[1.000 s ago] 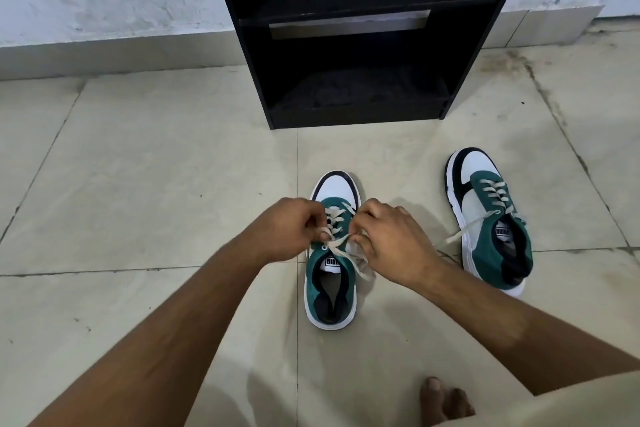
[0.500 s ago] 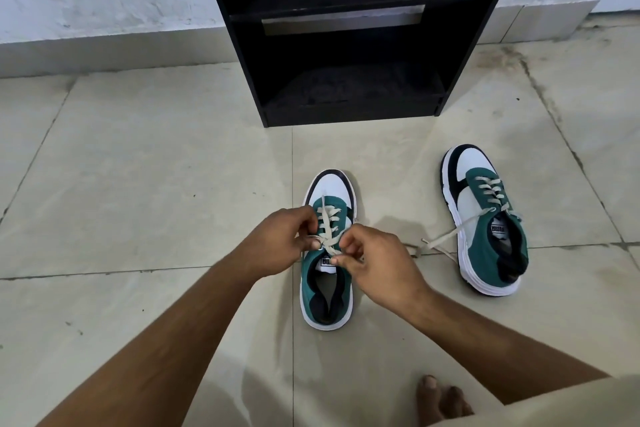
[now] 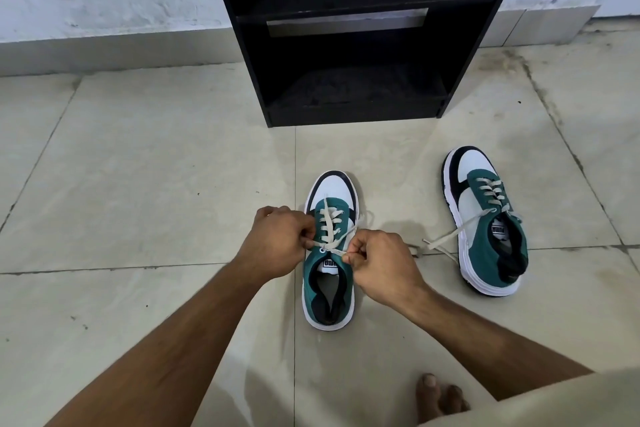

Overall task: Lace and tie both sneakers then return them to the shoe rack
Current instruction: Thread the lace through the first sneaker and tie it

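Observation:
A green, white and black sneaker stands on the floor in front of me, toe toward the rack. My left hand pinches one cream lace end at its left side. My right hand pinches the other end at its right side. The laces cross over the tongue between my hands. The second sneaker lies to the right, tilted, its lace ends trailing loose on the tile. The black shoe rack stands against the wall beyond, its shelves bare.
Pale floor tiles spread to the left and right of the rack. My bare toes show at the bottom edge, beside a beige garment. A white wall with a tiled skirting runs behind.
Both hands have drawn apart sideways, pulling the crossed lace ends tight over the tongue. The second sneaker has not moved.

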